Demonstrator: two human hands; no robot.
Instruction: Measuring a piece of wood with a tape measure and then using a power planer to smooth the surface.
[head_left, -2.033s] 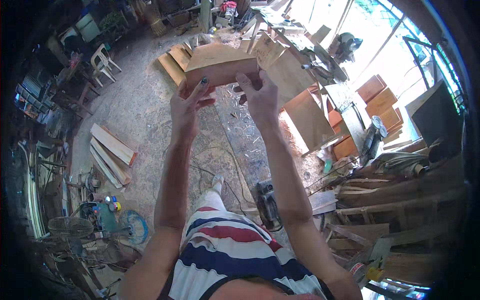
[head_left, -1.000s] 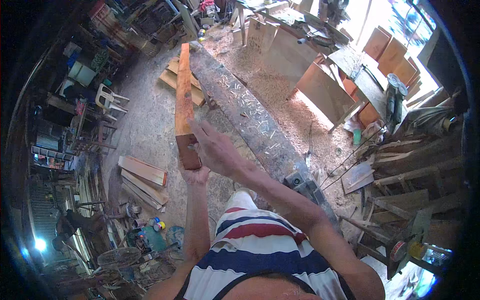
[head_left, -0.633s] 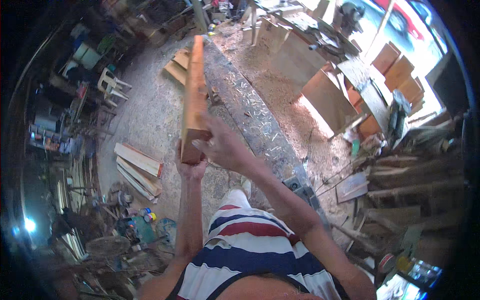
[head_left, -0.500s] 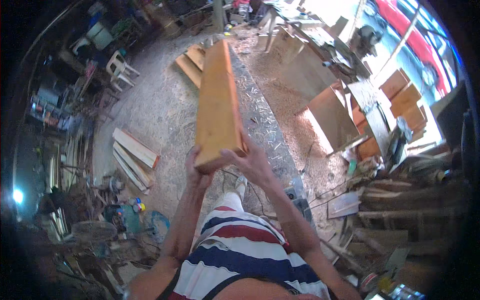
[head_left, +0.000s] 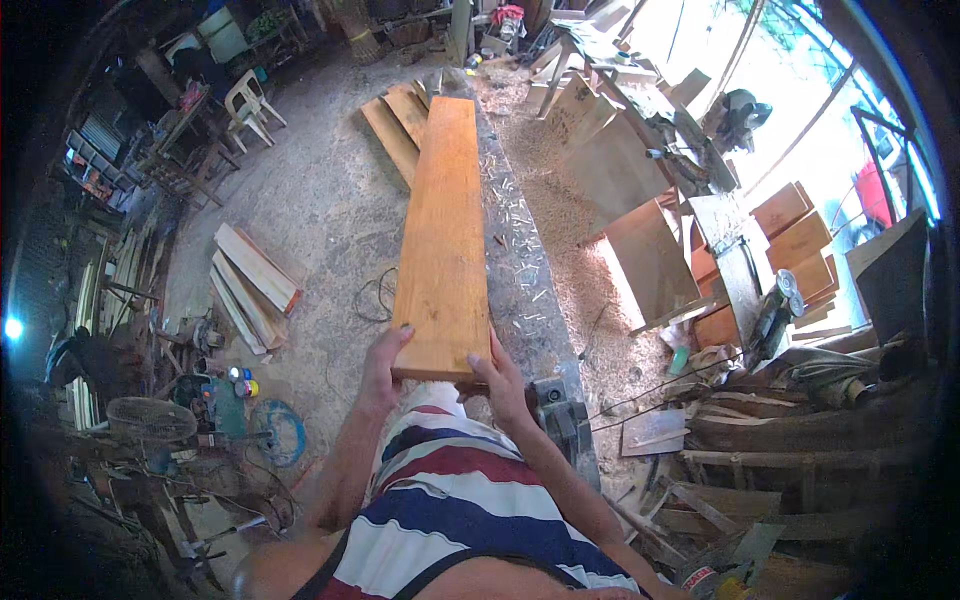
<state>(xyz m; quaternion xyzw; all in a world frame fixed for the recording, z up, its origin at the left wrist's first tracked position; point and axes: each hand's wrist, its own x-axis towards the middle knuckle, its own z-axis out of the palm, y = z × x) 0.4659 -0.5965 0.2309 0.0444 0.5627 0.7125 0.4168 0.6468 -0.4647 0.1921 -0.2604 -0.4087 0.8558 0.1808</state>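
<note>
Plainly enough, the person had both hands on a long, flat, orange-brown wooden plank (head_left: 440, 240), gripping it at the near end, in front of the striped white, navy and red tank top (head_left: 460, 480). The left hand (head_left: 382, 368) clasped the left edge close to the corner, its thumb lying along the upper face; the right hand (head_left: 505, 388) clasped the opposite edge, its thumb over the near right corner. I couldn't make out most of the fingers underneath. The plank pointed away from the body, its broad face up, alongside a long, dark, scuffed worktop (head_left: 525, 270) strewn with pale, curled wood shavings (head_left: 520, 240); whether its far end touched that surface, I couldn't tell. Near the right forearm, a boxy, dark power tool (head_left: 560, 415) sat on the worktop's near end. Over to the left, several pale, narrow boards (head_left: 262, 268) lay together on the dusty grey floor (head_left: 335, 220).
</note>
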